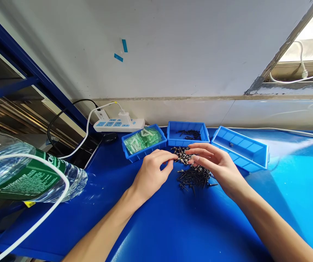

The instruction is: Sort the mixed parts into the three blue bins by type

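A loose pile of black screws (193,178) lies on the blue tabletop (172,225), and a heap of smaller, shinier hardware (182,154) sits just behind it. My left hand (153,171) is at the left edge of this heap with thumb and forefinger pinched together; whatever is between them is too small to make out. Over the right side of the heap, my right hand (216,165) has its thumb and fingers apart, with nothing visible in them. It hides part of both piles.
Behind the piles stand three blue bins: one with green-and-white packets (142,140), a middle bin (169,133) with black screws, and a right bin (260,158) with a small dark piece. A power strip (112,128), water bottle (33,174) and white cable (63,196) occupy the left.
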Demonstrator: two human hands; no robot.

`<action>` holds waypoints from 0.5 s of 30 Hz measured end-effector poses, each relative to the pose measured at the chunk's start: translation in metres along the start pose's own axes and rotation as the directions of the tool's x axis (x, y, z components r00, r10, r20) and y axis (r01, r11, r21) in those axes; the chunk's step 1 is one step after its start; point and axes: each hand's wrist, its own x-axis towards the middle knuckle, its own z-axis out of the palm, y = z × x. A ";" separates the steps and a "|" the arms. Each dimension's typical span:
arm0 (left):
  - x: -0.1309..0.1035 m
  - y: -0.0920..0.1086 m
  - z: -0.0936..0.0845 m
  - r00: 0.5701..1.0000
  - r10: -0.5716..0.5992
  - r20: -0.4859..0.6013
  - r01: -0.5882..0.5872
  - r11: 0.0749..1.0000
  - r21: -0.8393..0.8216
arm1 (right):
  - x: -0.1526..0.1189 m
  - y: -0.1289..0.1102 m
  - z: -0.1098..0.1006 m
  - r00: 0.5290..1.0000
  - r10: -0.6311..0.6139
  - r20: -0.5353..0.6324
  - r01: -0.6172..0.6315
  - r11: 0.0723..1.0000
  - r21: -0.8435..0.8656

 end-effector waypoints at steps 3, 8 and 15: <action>0.002 0.004 0.000 0.984 -0.177 -0.034 0.165 0.961 -0.224 | 0.001 0.003 0.000 0.999 -0.036 0.036 0.039 0.997 -0.069; 0.004 0.009 0.003 0.896 -0.436 0.087 0.401 0.708 -0.581 | -0.003 -0.005 0.005 0.993 -0.048 0.110 0.073 0.969 -0.235; 0.005 0.012 0.004 0.830 -0.524 0.192 0.507 0.562 -0.654 | -0.005 -0.012 0.006 0.988 0.013 0.155 0.015 0.984 -0.176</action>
